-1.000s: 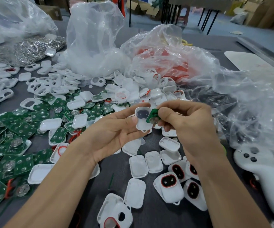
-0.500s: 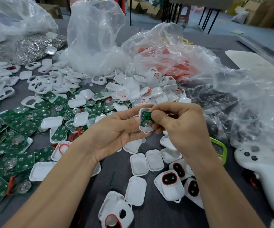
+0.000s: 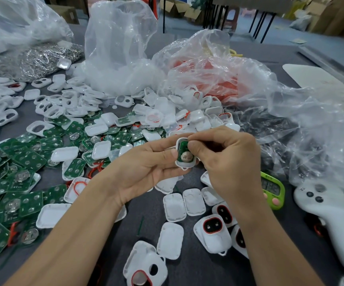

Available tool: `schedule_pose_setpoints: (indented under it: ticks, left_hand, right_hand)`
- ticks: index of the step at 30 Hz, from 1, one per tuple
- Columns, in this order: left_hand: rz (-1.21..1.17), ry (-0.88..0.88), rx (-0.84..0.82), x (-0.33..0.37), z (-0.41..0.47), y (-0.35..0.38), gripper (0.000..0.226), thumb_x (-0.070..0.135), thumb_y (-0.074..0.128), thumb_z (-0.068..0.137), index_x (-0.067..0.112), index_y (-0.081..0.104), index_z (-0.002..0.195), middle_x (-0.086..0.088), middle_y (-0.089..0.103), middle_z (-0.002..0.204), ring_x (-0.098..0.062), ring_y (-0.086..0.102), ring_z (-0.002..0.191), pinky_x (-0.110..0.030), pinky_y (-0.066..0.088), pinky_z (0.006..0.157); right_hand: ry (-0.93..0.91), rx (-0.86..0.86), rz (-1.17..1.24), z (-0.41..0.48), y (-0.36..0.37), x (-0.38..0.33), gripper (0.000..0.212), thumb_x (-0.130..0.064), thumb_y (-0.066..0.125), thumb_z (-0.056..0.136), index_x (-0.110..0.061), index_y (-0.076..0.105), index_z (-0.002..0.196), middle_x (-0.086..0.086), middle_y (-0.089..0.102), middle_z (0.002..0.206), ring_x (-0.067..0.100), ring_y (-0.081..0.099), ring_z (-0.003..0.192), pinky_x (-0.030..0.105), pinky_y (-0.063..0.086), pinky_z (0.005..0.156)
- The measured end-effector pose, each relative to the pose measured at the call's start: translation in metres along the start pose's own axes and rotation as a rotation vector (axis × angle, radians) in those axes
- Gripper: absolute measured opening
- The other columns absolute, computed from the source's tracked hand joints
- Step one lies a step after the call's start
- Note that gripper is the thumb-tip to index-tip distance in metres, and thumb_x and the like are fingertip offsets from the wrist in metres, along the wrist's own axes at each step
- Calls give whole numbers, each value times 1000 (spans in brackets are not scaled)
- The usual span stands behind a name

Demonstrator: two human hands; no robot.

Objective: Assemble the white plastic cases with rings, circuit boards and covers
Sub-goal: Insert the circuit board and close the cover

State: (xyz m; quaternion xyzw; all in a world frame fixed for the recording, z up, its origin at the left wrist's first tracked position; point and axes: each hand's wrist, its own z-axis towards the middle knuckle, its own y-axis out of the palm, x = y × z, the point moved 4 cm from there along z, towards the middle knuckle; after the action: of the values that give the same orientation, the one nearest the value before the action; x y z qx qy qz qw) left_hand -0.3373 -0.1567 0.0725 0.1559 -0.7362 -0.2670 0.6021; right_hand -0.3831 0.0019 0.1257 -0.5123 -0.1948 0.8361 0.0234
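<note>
Several ringed cases (image 3: 212, 232): near desk edge, red rings up.
Left hand (image 3: 144, 170): grasps white case (image 3: 184, 166) above desk middle.
Right hand (image 3: 228, 162): fingertips pinch green circuit board (image 3: 181, 148) sitting in that case.
Board pile (image 3: 22, 162): left edge.
Plastic bags (image 3: 121, 48): far edge.

Bright, even, soft-shadowed light; glare on plastic bags (image 3: 208, 69); wide-angle bending and softness at edges.

Green timer (image 3: 272, 187) beside white controller (image 3: 329, 219)
</note>
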Motion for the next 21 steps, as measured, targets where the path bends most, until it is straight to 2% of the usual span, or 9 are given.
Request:
schedule_pose_setpoints:
  ticks: [4, 7, 10, 12, 17, 21]
  left_hand:
    - [-16, 0, -6, 1, -1, 1, 46, 15, 73, 79, 18, 74, 126, -10, 75, 118, -23, 74, 106, -32, 60, 88]
    - [-32, 2, -1, 1, -2, 3, 48, 13, 73, 79, 16, 74, 126, -11, 75, 118, -24, 74, 106, -33, 60, 89]
    - [-27, 8, 9, 2, -2, 4, 42, 7, 66, 87, 13, 72, 128, -12, 74, 118, -25, 74, 106, -34, 60, 92]
    - [-26, 7, 24, 1, -2, 4, 42, 5, 59, 89, 12, 71, 128, -13, 74, 118, -25, 74, 105, -35, 60, 91]
    - [-25, 4, 30, 1, -3, 5, 44, 4, 56, 89, 12, 70, 130, -13, 74, 118, -25, 74, 103, -34, 61, 88]
    - [-29, 7, 27, 1, -3, 4, 45, 4, 62, 88, 11, 69, 132, -14, 73, 120, -26, 74, 106, -37, 59, 96]
  right_hand:
    - [-21, 24, -27, -1, 0, -1, 17, -12, 86, 81, -27, 83, 88, -15, 76, 84, 7, 73, 81, 20, 56, 69]
    - [-43, 37, -40, -2, 1, -3, 18, -12, 86, 80, -29, 83, 88, -17, 75, 84, 4, 71, 81, 13, 53, 68]
    - [-81, 53, -84, -3, 1, -6, 20, -14, 87, 80, -31, 82, 88, -20, 73, 84, 1, 70, 82, 9, 49, 69]
    - [-93, 69, -98, -4, 2, -8, 23, -14, 87, 79, -35, 80, 87, -21, 72, 84, 2, 69, 80, 8, 48, 67]
    - [-84, 87, -98, -4, 2, -7, 24, -16, 88, 80, -36, 78, 87, -20, 71, 80, 6, 68, 75, 12, 50, 62]
    - [-77, 87, -93, -5, 2, -5, 18, -13, 86, 80, -29, 81, 88, -19, 72, 81, 4, 68, 75, 10, 50, 64]
